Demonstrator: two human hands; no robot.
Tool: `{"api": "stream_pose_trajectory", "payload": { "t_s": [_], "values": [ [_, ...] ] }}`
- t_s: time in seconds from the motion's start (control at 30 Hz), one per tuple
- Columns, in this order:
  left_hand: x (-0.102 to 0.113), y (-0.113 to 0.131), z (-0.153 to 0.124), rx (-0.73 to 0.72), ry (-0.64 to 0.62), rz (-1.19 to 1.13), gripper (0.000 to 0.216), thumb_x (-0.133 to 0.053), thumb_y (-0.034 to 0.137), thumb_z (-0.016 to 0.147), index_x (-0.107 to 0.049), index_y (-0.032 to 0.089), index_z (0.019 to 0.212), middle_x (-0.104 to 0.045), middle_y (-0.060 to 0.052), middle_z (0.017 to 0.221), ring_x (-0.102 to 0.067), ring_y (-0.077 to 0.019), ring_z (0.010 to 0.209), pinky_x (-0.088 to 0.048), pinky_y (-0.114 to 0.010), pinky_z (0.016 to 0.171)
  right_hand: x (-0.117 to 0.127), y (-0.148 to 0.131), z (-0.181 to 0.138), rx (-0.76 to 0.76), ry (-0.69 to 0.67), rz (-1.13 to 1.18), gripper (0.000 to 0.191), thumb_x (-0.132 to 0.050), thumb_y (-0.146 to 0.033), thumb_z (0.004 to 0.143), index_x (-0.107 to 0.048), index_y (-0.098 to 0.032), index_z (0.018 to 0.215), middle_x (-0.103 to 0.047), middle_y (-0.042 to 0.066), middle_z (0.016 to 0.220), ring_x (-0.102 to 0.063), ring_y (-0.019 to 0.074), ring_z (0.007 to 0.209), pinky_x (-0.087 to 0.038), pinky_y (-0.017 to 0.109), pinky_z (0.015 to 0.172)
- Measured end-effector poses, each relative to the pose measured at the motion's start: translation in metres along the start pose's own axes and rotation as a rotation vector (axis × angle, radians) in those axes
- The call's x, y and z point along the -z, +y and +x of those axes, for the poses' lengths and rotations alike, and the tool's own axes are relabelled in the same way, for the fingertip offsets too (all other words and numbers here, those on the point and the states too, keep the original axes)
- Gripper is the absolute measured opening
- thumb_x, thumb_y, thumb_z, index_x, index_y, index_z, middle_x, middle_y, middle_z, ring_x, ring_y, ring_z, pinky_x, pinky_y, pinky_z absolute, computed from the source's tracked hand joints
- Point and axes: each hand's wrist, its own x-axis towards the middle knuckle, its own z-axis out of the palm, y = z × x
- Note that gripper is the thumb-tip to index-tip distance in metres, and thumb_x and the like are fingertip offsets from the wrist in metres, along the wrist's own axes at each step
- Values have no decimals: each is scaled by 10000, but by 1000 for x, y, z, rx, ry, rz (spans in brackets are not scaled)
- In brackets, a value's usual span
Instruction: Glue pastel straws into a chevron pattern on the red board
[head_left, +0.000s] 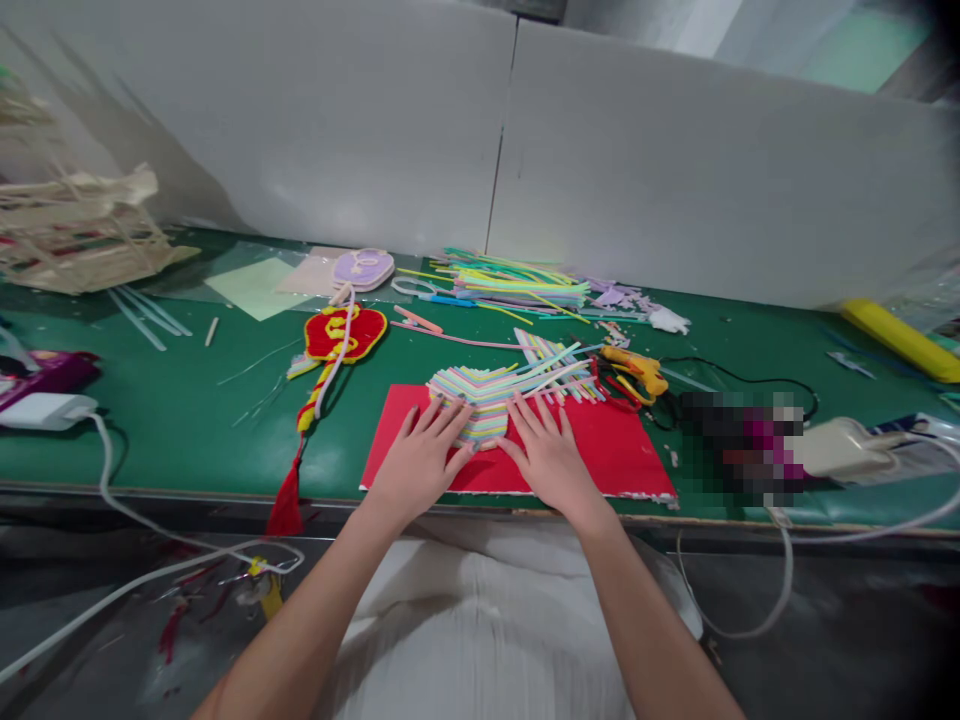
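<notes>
Head view: one striped panel upon one red board.
One left hand, one right hand: both palm-down at the panel's edges, fingers spread, gripping nothing.

Red tasselled fan, lilac piece behind it, pale stick model, yellow bar far right

Mid-frame, paper strips make chevron stripes of pink, yellow, blue and white above a red board. The table is green. Left of centre, a red fan has yellow edging.
</notes>
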Motion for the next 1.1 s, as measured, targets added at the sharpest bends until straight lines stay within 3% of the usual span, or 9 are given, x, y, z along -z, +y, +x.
{"api": "stream_pose_trajectory", "payload": {
  "t_s": [0.13,0.33,0.67,1.1],
  "values": [
    [1,-1,-3,-7,56,-22,584,-335,451,971,-290,159,1475,-288,-83,1547,-238,-245,1434,-261,-480,1144,0,0,0,-2,0,4,673,-172,-589,954,-255,-196,1494,-189,2,1564,-169,285,1446,-137,544,1160],
    [1,-2,-3,-109,24,-32,525,-295,509,974,-401,257,1422,-354,-15,1523,-274,-227,1423,-230,-486,1155,-2,0,0,-2,4,10,657,-189,-581,956,-233,-213,1499,-195,5,1565,-172,279,1447,-160,549,1154],
    [1,-1,-2,-72,10,-27,512,-288,483,983,-371,264,1438,-281,-29,1553,-246,-209,1433,-238,-486,1147,-2,1,1,2,6,15,653,-210,-578,957,-240,-217,1499,-205,18,1564,-169,282,1447,-152,548,1153],
    [0,-2,0,-55,12,-51,521,-317,520,965,-375,299,1434,-301,-25,1547,-275,-224,1423,-241,-482,1145,-1,0,0,-4,7,15,647,-200,-574,959,-237,-221,1500,-207,11,1563,-172,280,1447,-154,548,1154]
  ]
}}
